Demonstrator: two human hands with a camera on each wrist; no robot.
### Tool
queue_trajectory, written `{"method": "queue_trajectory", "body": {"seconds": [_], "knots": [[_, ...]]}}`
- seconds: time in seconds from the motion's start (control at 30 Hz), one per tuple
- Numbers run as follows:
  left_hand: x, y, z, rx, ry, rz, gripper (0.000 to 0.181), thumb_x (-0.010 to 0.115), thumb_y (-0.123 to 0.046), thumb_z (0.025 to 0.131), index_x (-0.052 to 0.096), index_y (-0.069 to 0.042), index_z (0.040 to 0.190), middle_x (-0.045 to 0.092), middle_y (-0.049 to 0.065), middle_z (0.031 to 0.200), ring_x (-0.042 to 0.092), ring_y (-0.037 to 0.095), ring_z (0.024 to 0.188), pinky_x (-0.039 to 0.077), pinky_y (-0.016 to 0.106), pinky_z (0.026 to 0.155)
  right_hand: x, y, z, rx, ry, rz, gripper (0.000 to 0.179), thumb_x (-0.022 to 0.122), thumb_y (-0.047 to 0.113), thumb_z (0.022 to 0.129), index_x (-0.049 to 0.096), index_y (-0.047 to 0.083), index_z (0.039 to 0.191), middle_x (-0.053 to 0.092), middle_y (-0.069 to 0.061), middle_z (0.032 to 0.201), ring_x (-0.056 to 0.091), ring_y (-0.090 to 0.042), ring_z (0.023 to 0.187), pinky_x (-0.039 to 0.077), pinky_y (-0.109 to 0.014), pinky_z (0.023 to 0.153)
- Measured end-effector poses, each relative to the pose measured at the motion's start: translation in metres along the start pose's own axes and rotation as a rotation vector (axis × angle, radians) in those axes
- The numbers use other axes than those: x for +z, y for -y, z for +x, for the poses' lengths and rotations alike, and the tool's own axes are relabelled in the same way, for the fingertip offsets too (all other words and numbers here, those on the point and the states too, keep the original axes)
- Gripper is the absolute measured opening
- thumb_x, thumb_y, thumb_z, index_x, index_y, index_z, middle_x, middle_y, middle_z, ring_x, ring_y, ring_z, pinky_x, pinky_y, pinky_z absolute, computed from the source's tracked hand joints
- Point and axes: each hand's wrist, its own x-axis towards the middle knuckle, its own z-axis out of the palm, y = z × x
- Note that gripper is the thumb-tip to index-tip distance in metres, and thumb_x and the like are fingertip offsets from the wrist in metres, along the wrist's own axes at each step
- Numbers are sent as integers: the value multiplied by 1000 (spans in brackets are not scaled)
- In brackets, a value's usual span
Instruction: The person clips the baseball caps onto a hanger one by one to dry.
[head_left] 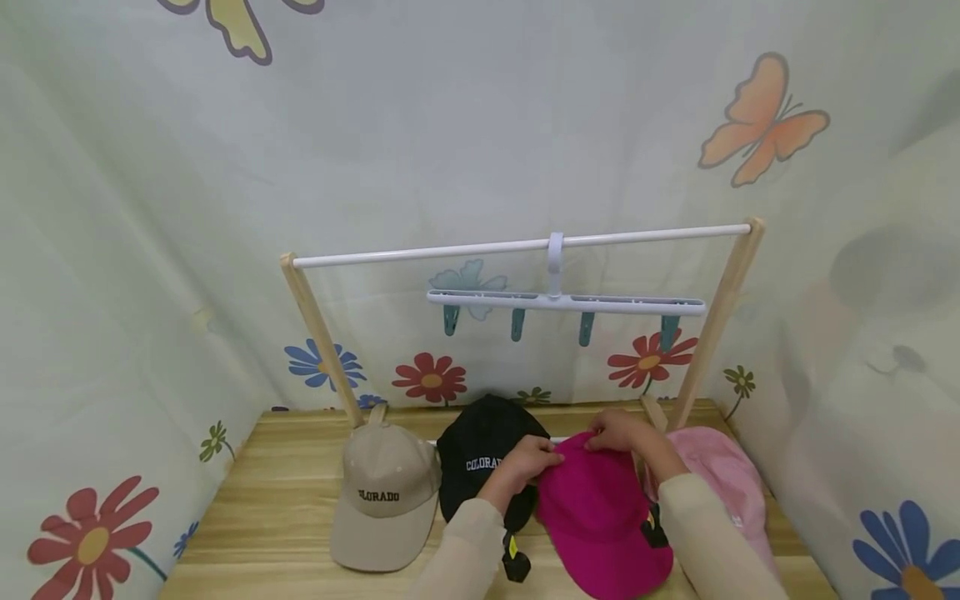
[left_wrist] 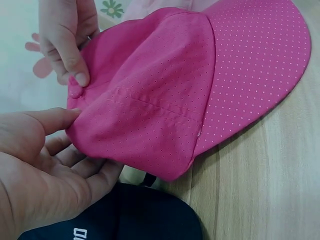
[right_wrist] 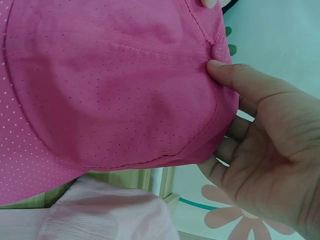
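Left hand point(head_left: 527, 458) and right hand point(head_left: 618, 429) were nearly closed, each pinching the crown end of the magenta cap point(head_left: 596, 496), thumbs above and fingers beneath. In my head view, that cap was at the lower right of centre, its long axis slanting from the crown down to the brim point(head_left: 626, 567), which pointed toward the lower right of the frame. I could not tell whether the brim touched the desk point(head_left: 262, 483). I saw the black cap point(head_left: 480, 433) just to its left, the beige cap point(head_left: 386, 458) farther left, and the pink cap point(head_left: 720, 467) to its right.
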Motion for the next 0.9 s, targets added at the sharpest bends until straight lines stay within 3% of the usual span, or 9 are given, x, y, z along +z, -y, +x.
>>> {"method": "queue_trajectory", "body": {"seconds": [0.2, 0.57, 0.7, 0.9], "knots": [[2, 2, -4, 47, -12, -15, 12, 67, -8, 96, 70, 3, 93, 54, -1, 70, 51, 9, 58, 44, 23, 51, 2, 2, -8, -32, -61, 32, 21, 73, 18, 93, 63, 10, 76, 48, 8, 65, 42, -8, 60, 37, -27, 57], [-6, 3, -15, 181, -42, 97, 15, 67, -11, 98, 73, 1, 92, 58, -4, 73, 52, 8, 61, 44, 23, 56, 2, 21, -18, -34, -130, 65, 17, 72, 18, 93, 68, 9, 80, 56, 6, 66, 47, -9, 60, 41, -27, 56], [-6, 1, -22, 242, -57, 91, 13, 68, -11, 97, 72, 0, 94, 62, -4, 76, 54, 7, 65, 46, 22, 58, 3, 26, -24, -79, -200, 39, 11, 73, 16, 93, 70, 10, 84, 62, 6, 72, 49, -7, 63, 43, -27, 58], [-4, 2, -34, 296, -76, 111, 10, 69, -15, 97, 73, -6, 98, 65, -5, 77, 55, 5, 65, 46, 22, 59, 8, 32, -35, -104, -311, -20, 12, 74, 18, 92, 68, 15, 83, 58, 9, 70, 48, -5, 63, 40, -26, 58]]}}
